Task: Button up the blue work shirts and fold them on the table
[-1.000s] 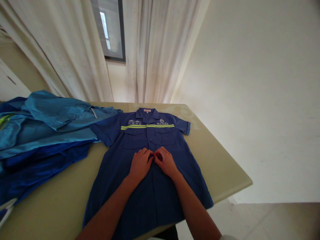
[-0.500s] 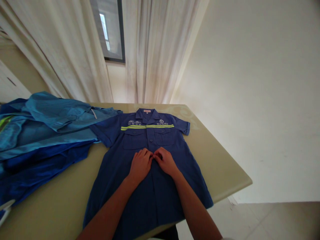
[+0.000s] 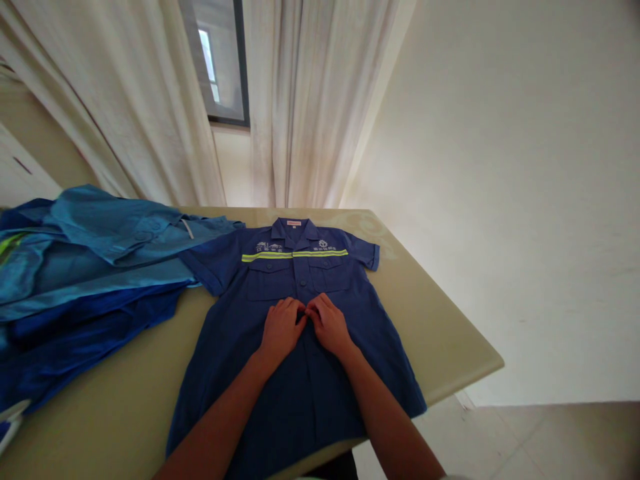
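Note:
A navy short-sleeved work shirt lies spread front side up, collar away from me, with a yellow reflective stripe across its chest. Both hands meet over the middle of its front placket, below the chest pockets. My left hand pinches the placket with thumb and fingers. Beside it, my right hand pinches the same spot, fingertips almost touching the left ones. Whatever small part sits between the fingertips is hidden. One button shows on the placket just above the hands.
The shirt rests on a pale green table, whose right edge slants toward me. On the left lies a heap of light blue garments and dark blue cloth. A white hanger-like piece shows at the left edge. Curtains hang behind.
My hands stay at the same place on the placket. The fingers of both hands have shifted slightly, with the right thumb tucked in a little closer. The shirt lies as before.

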The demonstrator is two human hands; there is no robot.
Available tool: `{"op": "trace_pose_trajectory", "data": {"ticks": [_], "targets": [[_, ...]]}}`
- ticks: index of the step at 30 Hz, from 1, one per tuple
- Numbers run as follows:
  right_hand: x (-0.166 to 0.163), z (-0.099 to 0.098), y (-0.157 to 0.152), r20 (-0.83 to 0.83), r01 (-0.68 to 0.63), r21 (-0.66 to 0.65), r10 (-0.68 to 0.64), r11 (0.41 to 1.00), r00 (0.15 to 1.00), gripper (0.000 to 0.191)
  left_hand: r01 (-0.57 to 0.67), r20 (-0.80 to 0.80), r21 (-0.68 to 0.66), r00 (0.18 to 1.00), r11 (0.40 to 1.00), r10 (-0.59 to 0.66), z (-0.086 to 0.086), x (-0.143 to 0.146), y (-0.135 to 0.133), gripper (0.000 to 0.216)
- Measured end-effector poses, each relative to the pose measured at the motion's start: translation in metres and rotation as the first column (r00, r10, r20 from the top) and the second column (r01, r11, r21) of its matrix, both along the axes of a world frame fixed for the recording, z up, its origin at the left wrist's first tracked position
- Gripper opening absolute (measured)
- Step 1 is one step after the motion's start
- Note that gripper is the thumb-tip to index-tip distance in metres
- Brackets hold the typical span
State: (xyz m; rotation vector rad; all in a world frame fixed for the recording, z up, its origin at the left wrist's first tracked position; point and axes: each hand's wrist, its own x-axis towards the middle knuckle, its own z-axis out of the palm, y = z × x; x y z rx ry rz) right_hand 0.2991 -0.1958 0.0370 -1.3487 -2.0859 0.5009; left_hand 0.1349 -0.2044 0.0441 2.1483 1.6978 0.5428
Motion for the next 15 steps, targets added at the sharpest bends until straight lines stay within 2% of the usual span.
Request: {"op": "trace_pose_trajectory", "data": {"ticks": [7, 11, 15], "targets": [[-0.002, -0.003, 0.004, -0.11, 0.057, -0.04, -0.061, 0.998, 0.992, 0.01, -0.015, 0.003, -0.007, 1.0, 1.0, 0.015, -0.002, 0.002, 0.001, 0.007], [0.0, -0.005, 0.012, -0.214, 0.102, -0.143, -0.132, 0.984, 0.968, 0.008, 0.003, -0.014, 0.068, 1.0, 0.998, -0.002, 0.0, 0.001, -0.002, 0.01], [0.004, -0.007, 0.018, -0.315, 0.163, -0.128, -0.196, 0.978, 0.928, 0.018, 0.045, -0.029, 0.159, 0.999, 0.986, -0.041, -0.001, -0.002, -0.007, 0.027]]}}
